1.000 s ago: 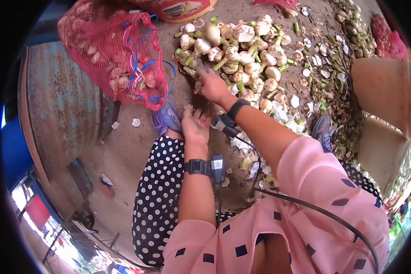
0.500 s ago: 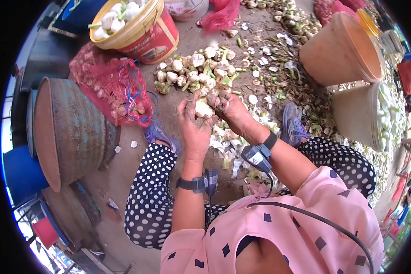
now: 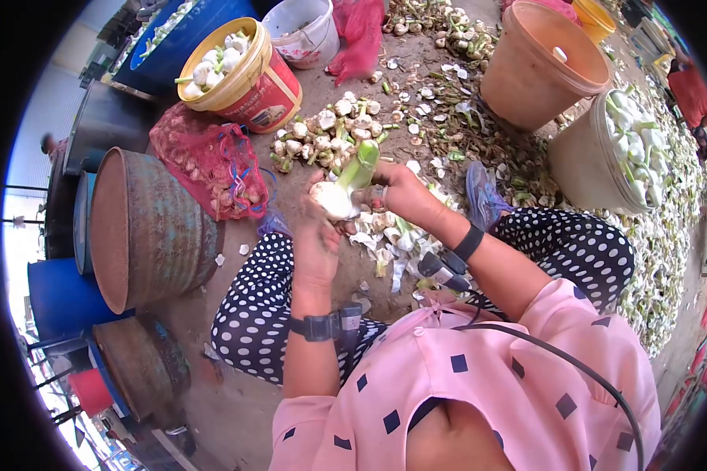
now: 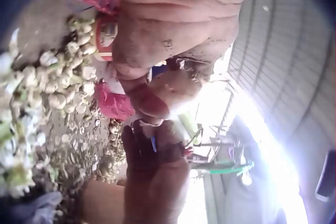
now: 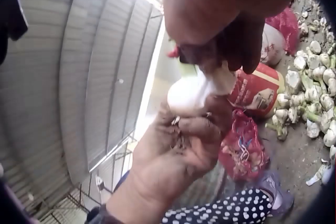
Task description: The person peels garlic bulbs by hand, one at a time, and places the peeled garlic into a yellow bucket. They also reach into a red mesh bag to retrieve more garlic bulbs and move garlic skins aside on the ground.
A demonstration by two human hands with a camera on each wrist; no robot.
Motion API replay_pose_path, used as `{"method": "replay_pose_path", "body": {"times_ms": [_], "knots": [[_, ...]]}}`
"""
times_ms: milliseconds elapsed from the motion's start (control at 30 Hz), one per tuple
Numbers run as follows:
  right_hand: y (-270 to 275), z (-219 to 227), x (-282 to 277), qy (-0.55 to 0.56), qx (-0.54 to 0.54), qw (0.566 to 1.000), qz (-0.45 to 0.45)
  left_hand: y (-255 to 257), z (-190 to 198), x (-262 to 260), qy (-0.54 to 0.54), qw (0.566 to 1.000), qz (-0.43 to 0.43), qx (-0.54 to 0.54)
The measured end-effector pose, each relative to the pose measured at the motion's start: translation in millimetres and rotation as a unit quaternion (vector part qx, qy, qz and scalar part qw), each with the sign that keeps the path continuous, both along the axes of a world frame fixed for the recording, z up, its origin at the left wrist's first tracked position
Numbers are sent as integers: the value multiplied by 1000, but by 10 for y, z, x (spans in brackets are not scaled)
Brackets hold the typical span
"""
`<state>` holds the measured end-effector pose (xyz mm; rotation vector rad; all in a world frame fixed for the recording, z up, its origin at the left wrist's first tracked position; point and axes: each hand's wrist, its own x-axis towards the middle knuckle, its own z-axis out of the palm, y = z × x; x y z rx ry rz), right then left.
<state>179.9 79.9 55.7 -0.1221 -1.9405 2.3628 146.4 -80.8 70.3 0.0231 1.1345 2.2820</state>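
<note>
A white garlic bulb [image 3: 334, 201] with a thick green stem [image 3: 361, 163] is held up in front of the body. My left hand [image 3: 316, 239] grips the bulb from below and the left, its fingers curled round it in the right wrist view. From the other side my right hand [image 3: 408, 195] pinches loose outer skin [image 5: 223, 79] at the side of the bulb. Dirt marks the fingers of the left hand [image 5: 176, 155]. Beyond the hands lies a pile of unpeeled garlic [image 3: 322, 129] on the ground.
Peeled skins [image 3: 393, 235] litter the ground between the shoes. A red mesh bag [image 3: 204, 165] of garlic lies at the left, near a rusty drum [image 3: 157, 228]. Behind stands a red-and-yellow bucket [image 3: 263, 94]. An orange bucket [image 3: 518, 78] and a white bucket [image 3: 581, 165] of garlic stand right.
First the right hand reached into the pile while the left lay palm up. Both hands then came together on a bulb, which now shows its green stem. The head view has tilted up.
</note>
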Motion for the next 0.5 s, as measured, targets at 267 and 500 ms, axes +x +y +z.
{"method": "replay_pose_path", "body": {"times_ms": [267, 500], "knots": [[16, -152, 138, -105, -134, 984, 61, -175, 39, 107, -117, 985, -127, -10], [-84, 15, 359, -75, -31, 996, 31, -278, -87, 263, 260, 926, -24, -272]]}}
